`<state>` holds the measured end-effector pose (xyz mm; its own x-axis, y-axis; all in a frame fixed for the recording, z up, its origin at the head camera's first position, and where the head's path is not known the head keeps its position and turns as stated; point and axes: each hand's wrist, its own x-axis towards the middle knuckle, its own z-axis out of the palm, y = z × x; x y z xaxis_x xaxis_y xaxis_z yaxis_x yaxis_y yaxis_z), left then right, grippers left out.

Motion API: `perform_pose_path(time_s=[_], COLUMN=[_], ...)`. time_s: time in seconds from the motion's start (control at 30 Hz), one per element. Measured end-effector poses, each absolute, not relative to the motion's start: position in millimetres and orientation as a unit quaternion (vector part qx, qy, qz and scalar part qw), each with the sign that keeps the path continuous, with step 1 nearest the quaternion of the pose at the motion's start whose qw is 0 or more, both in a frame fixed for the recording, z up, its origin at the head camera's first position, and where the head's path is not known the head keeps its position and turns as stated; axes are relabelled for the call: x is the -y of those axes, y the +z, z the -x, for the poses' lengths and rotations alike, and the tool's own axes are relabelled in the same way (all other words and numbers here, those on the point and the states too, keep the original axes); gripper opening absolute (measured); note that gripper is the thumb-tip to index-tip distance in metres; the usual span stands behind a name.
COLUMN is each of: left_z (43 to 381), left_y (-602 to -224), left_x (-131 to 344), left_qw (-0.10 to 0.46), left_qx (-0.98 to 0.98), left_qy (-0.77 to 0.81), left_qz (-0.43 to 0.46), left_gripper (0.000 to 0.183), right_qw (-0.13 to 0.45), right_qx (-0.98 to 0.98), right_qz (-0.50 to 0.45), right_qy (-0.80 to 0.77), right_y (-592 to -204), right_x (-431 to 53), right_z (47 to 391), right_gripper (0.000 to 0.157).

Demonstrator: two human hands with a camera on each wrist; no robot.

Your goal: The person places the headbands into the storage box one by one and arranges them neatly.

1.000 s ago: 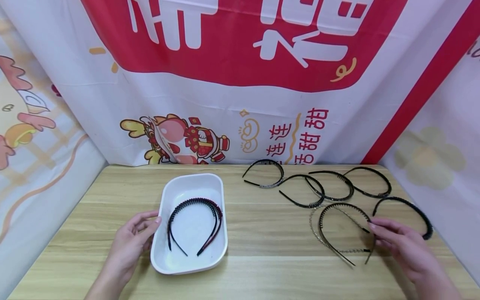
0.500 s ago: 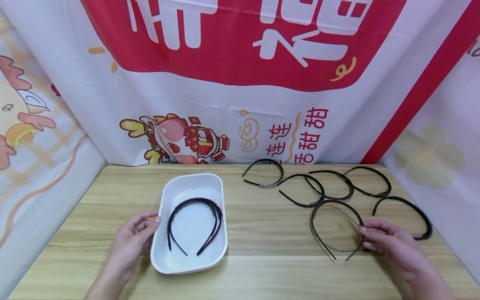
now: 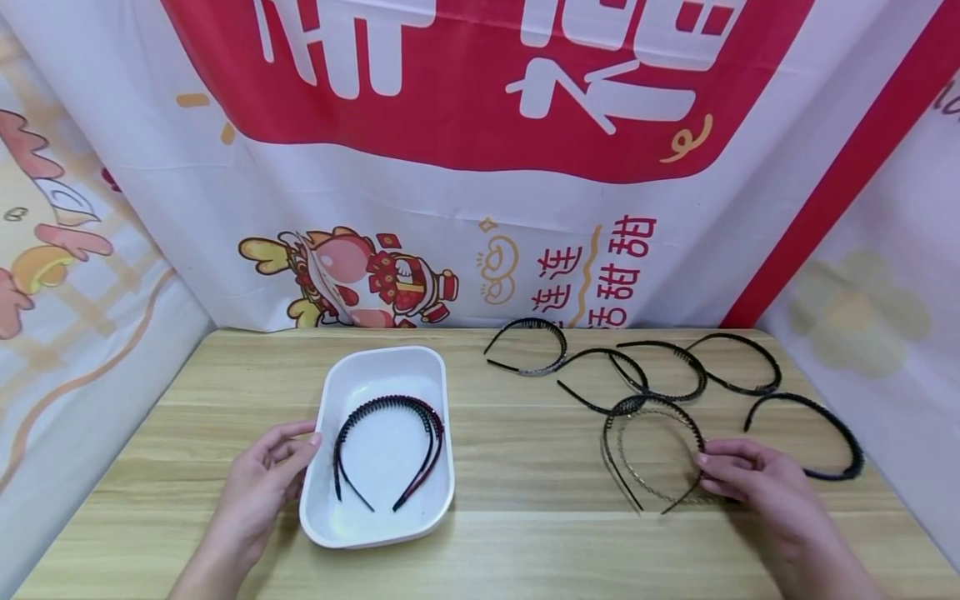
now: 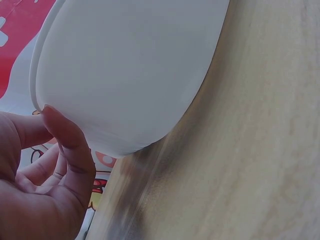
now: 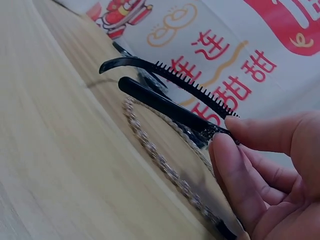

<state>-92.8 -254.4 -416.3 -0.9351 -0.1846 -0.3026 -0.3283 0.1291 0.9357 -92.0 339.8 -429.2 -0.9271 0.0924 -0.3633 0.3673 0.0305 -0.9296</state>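
Note:
My left hand pinches the left rim of a white plastic basin, thumb over the edge. The left wrist view shows the basin's outer wall. Inside lie a black toothed headband and a dark red one, overlapping. Between thumb and fingers, my right hand holds a black toothed headband by one side, ends pointing toward me and raised off the table. Beneath it on the wood lies a beige braided headband, partly covered in the head view by the held one and the hand.
Several black headbands lie at the back right, among them a glittery one and a thicker one by the right wall. Printed cloth hangs behind the wooden table and along both sides.
My right hand has carried the black headband leftward, from the braided headband's right part across to its left side. The left hand and basin have stayed put.

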Motion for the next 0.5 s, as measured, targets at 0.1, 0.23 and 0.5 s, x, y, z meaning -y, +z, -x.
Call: perform_pose_path(time_s=[0.1, 0.23, 0.5], left_z=[92.1, 91.4, 92.3], left_y=[-415.8, -416.3, -417.9], left_x=[255.9, 257.1, 255.1], left_qw=[0.059, 0.06, 0.049], left_qx=[-0.751, -0.752, -0.75], left_qy=[0.633, 0.632, 0.64], left_qz=[0.176, 0.175, 0.162], left_gripper=[0.05, 0.051, 0.05], right_qw=[0.104, 0.102, 0.105], right_qx=[-0.715, -0.723, -0.721], right_qz=[-0.158, -0.148, -0.145], right_qy=[-0.673, -0.667, -0.669], right_y=[-428.6, -426.4, -422.7], right_x=[-330.6, -320.2, -303.9], right_z=[95.0, 99.1, 105.2], right_gripper=[0.02, 0.023, 0.026])
